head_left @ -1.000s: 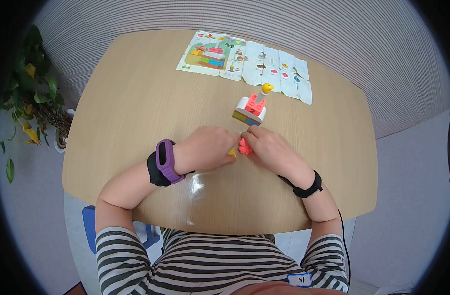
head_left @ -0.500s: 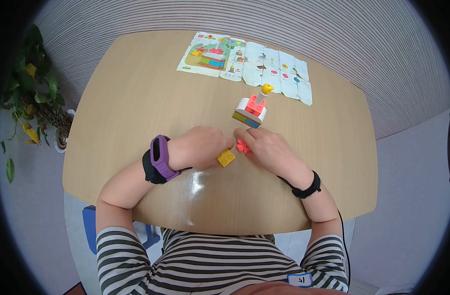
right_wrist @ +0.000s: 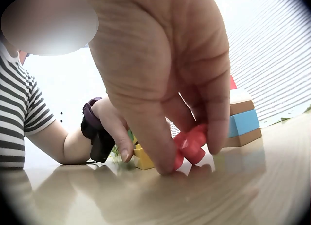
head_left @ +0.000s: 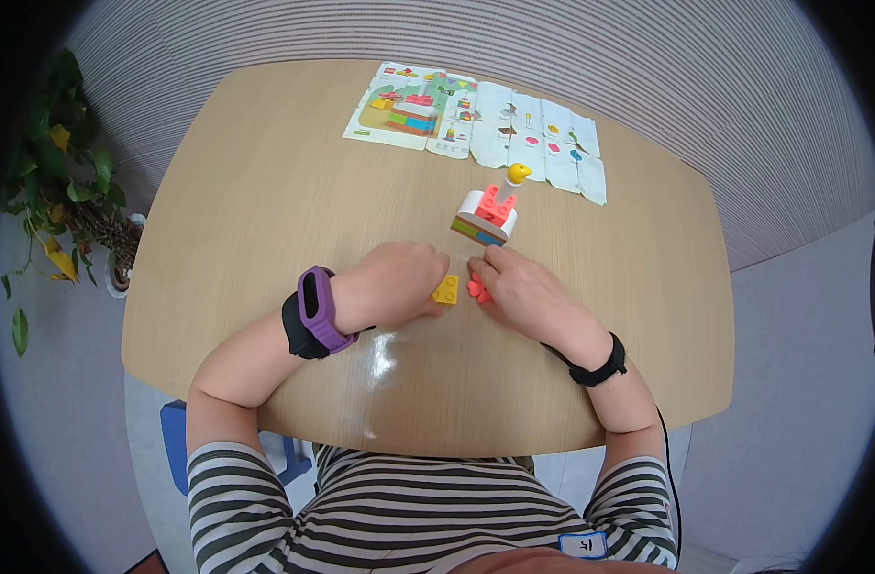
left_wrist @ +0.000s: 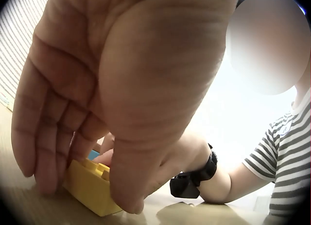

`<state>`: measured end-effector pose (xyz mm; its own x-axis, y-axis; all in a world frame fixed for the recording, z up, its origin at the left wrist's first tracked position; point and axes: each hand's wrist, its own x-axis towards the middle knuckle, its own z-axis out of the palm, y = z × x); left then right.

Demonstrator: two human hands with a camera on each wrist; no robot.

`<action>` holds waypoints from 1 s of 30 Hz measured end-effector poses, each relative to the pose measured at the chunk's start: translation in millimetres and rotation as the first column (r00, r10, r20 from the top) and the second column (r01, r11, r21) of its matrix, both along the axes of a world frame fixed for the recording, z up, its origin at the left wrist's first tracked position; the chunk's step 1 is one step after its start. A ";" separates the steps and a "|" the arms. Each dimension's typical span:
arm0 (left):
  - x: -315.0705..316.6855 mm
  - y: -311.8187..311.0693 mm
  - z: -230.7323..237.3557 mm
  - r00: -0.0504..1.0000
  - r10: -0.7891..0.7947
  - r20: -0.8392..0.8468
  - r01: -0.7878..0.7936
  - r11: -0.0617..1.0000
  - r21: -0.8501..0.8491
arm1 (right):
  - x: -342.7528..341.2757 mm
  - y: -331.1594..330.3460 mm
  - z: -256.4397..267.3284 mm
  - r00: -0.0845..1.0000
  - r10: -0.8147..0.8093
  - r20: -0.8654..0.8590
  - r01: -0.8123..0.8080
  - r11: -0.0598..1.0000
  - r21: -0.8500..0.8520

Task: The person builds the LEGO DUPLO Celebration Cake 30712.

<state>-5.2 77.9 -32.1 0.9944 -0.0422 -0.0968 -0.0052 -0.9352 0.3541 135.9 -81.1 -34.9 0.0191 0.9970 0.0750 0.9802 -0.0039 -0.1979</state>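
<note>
My left hand [head_left: 394, 285] pinches a yellow toy brick [head_left: 446, 290] with round studs on top. In the left wrist view the thumb and fingertips press on opposite sides of this yellow brick [left_wrist: 90, 188], low at the tabletop. My right hand [head_left: 535, 295] holds a red flower-shaped piece [head_left: 477, 291] between thumb and fingers, just right of the brick. Seen from the right wrist, the red flower [right_wrist: 190, 146] has rounded petals close to the table surface; the hand hides part of it.
Beyond the right hand stands a built block cake [head_left: 485, 218], layered brown, green, blue and white, topped by a red brick marked 2 and a candle with a yellow flame [head_left: 520, 173]. An unfolded instruction sheet [head_left: 495, 124] lies at the table's [head_left: 265, 191] far side. A potted plant [head_left: 78, 191] is left.
The yellow brick, mostly hidden at first, came into view tilted near the left thumb, then turned straighter and moved up beside the red flower. The right hand keeps almost the same place.
</note>
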 end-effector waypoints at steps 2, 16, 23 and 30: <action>0.5 0.8 1.1 1.000 0.003 -0.016 -0.003 1.000 -0.014 | 0.4 0.3 -1.1 1.000 -0.011 0.001 0.011 1.000 -0.012; 0.3 2.7 4.2 1.000 -0.003 0.013 0.003 0.999 -0.052 | 0.8 0.7 -0.2 0.998 0.027 0.056 -0.029 0.998 0.048; 1.0 2.2 3.3 1.000 0.009 0.006 -0.009 0.998 -0.057 | 1.3 -1.4 0.7 1.000 -0.017 0.015 0.018 1.000 -0.021; 2.3 1.8 1.8 1.000 0.009 0.020 -0.007 0.998 -0.069 | 1.8 -0.4 12.4 0.996 -0.038 0.075 0.044 0.995 -0.089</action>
